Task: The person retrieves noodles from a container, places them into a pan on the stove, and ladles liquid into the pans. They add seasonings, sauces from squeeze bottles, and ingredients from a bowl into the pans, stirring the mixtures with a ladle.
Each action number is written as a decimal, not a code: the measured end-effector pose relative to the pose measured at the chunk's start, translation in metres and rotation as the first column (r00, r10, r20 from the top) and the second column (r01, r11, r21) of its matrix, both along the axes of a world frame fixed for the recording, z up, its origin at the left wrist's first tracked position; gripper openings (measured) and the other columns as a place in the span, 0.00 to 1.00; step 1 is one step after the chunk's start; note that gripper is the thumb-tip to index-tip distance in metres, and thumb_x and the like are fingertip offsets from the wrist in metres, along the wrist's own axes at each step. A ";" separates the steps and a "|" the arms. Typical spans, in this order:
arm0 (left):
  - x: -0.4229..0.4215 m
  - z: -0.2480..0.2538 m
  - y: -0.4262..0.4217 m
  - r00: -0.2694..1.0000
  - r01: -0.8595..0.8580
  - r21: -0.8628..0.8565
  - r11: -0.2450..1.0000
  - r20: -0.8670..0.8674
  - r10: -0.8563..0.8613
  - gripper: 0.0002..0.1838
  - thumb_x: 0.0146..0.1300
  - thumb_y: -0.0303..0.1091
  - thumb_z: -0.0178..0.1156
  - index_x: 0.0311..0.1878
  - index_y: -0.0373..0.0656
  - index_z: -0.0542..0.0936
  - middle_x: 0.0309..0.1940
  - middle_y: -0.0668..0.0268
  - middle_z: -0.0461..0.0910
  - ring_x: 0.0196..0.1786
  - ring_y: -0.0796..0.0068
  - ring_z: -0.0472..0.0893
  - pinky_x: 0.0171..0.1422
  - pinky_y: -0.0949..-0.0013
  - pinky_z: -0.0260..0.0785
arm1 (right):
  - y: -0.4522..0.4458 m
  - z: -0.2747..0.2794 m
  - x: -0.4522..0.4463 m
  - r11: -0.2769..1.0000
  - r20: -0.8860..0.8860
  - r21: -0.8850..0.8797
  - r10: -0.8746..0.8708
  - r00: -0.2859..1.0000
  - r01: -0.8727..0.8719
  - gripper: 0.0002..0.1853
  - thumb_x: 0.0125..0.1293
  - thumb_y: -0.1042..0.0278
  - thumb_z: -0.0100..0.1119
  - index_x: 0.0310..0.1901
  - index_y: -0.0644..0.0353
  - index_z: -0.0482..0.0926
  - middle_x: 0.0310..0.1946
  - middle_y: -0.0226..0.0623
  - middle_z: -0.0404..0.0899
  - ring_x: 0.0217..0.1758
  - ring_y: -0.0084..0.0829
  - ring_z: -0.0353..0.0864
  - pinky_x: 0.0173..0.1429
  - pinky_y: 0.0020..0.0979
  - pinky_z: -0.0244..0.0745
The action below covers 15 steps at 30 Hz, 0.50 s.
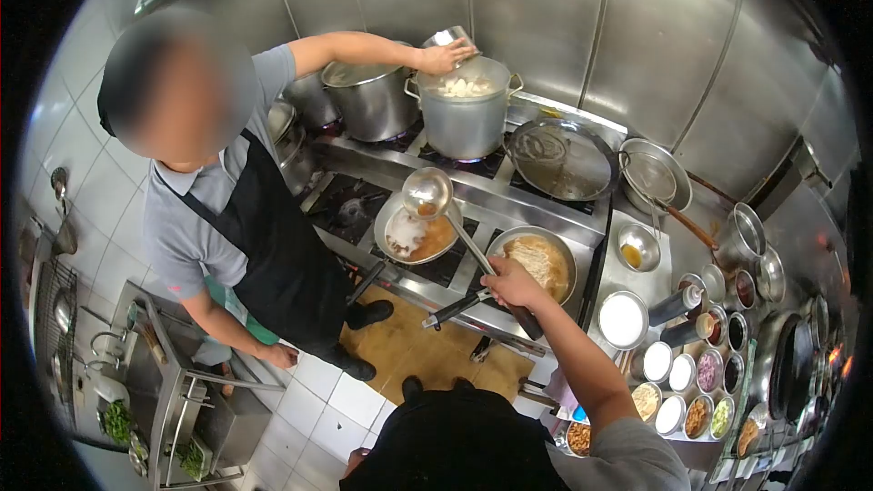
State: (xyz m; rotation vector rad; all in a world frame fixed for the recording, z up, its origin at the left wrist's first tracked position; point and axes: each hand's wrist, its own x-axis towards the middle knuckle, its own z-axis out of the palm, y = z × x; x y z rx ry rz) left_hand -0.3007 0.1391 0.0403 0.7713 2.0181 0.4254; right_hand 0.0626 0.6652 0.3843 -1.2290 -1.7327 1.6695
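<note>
My right hand (pixel 514 284) is closed round the handle of a metal ladle (pixel 427 187). The ladle's bowl hangs over the left frying pan (pixel 393 238), which holds white stuff and a reddish-brown sauce. Just beyond my right hand, a second frying pan (pixel 566 253) sits on a burner with noodle-like food in brown liquid. Its black handle (pixel 455 307) points toward me, below the ladle. Only a small part of my left hand (pixel 356 461) shows, low beside my apron, and its fingers cannot be made out.
A co-worker (pixel 282 209) at left tips a metal container (pixel 450 36) over a large pot (pixel 468 123) of pale pieces. A wide dark pan (pixel 564 159) stands behind. Several ingredient tubs (pixel 623 320) and a strainer (pixel 650 177) are at right; a sink unit (pixel 150 382) at left.
</note>
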 end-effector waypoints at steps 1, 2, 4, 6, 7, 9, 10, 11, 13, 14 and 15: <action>0.000 0.000 -0.003 0.999 -0.021 0.003 1.000 0.037 0.020 0.18 0.55 0.45 0.71 0.39 0.38 0.85 0.32 0.60 0.86 0.35 0.71 0.84 0.41 0.68 0.75 | 0.002 0.000 -0.003 1.000 0.000 -0.003 0.002 1.000 -0.002 0.07 0.61 0.72 0.59 0.39 0.64 0.76 0.16 0.32 0.71 0.14 0.25 0.70 0.20 0.28 0.68; 0.001 0.002 -0.007 0.999 -0.024 -0.003 1.000 0.041 0.024 0.18 0.55 0.45 0.71 0.39 0.38 0.85 0.32 0.60 0.86 0.35 0.72 0.84 0.41 0.68 0.75 | 0.004 -0.001 -0.006 0.993 0.091 0.119 0.018 0.996 -0.028 0.09 0.61 0.73 0.58 0.42 0.66 0.75 0.17 0.35 0.73 0.17 0.27 0.74 0.23 0.31 0.71; 0.003 0.006 -0.014 0.999 -0.038 -0.014 0.999 0.037 0.038 0.18 0.55 0.44 0.71 0.39 0.38 0.85 0.32 0.60 0.86 0.35 0.72 0.84 0.41 0.68 0.75 | 0.007 -0.018 -0.009 0.971 0.184 0.231 0.025 0.983 -0.068 0.12 0.61 0.74 0.57 0.46 0.67 0.75 0.17 0.37 0.74 0.20 0.30 0.77 0.25 0.33 0.73; 0.006 0.009 -0.017 0.998 -0.051 -0.021 0.998 0.035 0.051 0.18 0.55 0.44 0.71 0.39 0.39 0.85 0.32 0.60 0.86 0.35 0.72 0.84 0.41 0.68 0.75 | 0.018 -0.054 -0.015 0.659 0.383 0.720 -0.116 0.916 -0.218 0.17 0.58 0.75 0.56 0.49 0.68 0.74 0.27 0.52 0.79 0.32 0.47 0.83 0.38 0.44 0.78; 0.009 0.011 -0.021 0.997 -0.064 -0.028 0.998 0.032 0.065 0.18 0.55 0.44 0.70 0.39 0.39 0.85 0.32 0.60 0.86 0.35 0.72 0.84 0.41 0.68 0.75 | 0.018 -0.054 -0.018 0.658 0.385 0.719 -0.110 0.916 -0.223 0.17 0.58 0.75 0.56 0.49 0.68 0.74 0.27 0.52 0.79 0.32 0.47 0.83 0.38 0.44 0.78; 0.013 0.013 -0.026 0.996 -0.082 -0.035 0.996 0.031 0.083 0.17 0.55 0.44 0.70 0.39 0.39 0.85 0.32 0.60 0.86 0.35 0.72 0.84 0.41 0.68 0.75 | 0.020 -0.052 -0.028 0.693 0.471 0.690 -0.211 0.856 -0.209 0.21 0.55 0.77 0.53 0.54 0.67 0.74 0.37 0.60 0.79 0.43 0.56 0.81 0.48 0.48 0.76; 0.015 0.016 -0.029 0.995 -0.094 -0.037 0.995 0.028 0.095 0.17 0.55 0.44 0.70 0.39 0.39 0.85 0.32 0.60 0.86 0.35 0.72 0.84 0.41 0.68 0.75 | 0.025 -0.055 -0.030 0.692 0.473 0.689 -0.204 0.857 -0.215 0.21 0.55 0.77 0.53 0.54 0.67 0.74 0.37 0.60 0.79 0.43 0.56 0.81 0.48 0.48 0.76; 0.018 0.018 -0.034 0.994 -0.106 -0.042 0.993 0.028 0.108 0.17 0.55 0.44 0.70 0.39 0.39 0.85 0.32 0.61 0.86 0.35 0.72 0.84 0.41 0.68 0.75 | 0.035 -0.061 -0.033 0.711 0.557 0.649 -0.200 0.806 -0.271 0.25 0.56 0.76 0.54 0.59 0.67 0.70 0.41 0.59 0.78 0.45 0.54 0.81 0.48 0.47 0.78; 0.023 0.021 -0.038 0.990 -0.136 -0.047 0.990 0.025 0.137 0.17 0.55 0.44 0.70 0.39 0.39 0.85 0.32 0.61 0.86 0.35 0.72 0.84 0.41 0.68 0.75 | 0.050 -0.073 -0.038 0.728 0.636 0.602 -0.189 0.748 -0.328 0.30 0.57 0.75 0.54 0.64 0.68 0.67 0.45 0.58 0.78 0.46 0.52 0.82 0.49 0.45 0.79; 0.024 0.023 -0.041 0.990 -0.141 -0.056 0.988 0.024 0.142 0.17 0.56 0.44 0.70 0.39 0.39 0.85 0.32 0.61 0.86 0.35 0.72 0.84 0.41 0.68 0.75 | 0.056 -0.078 -0.042 0.731 0.656 0.595 -0.199 0.728 -0.336 0.29 0.57 0.76 0.53 0.64 0.68 0.67 0.45 0.58 0.78 0.46 0.52 0.82 0.49 0.46 0.79; 0.025 0.023 -0.043 0.990 -0.141 -0.057 0.988 0.024 0.142 0.17 0.56 0.44 0.70 0.40 0.39 0.85 0.32 0.61 0.86 0.35 0.72 0.84 0.41 0.68 0.75 | 0.061 -0.082 -0.046 0.733 0.674 0.588 -0.210 0.709 -0.343 0.29 0.58 0.77 0.52 0.64 0.68 0.67 0.44 0.58 0.78 0.46 0.53 0.82 0.48 0.46 0.79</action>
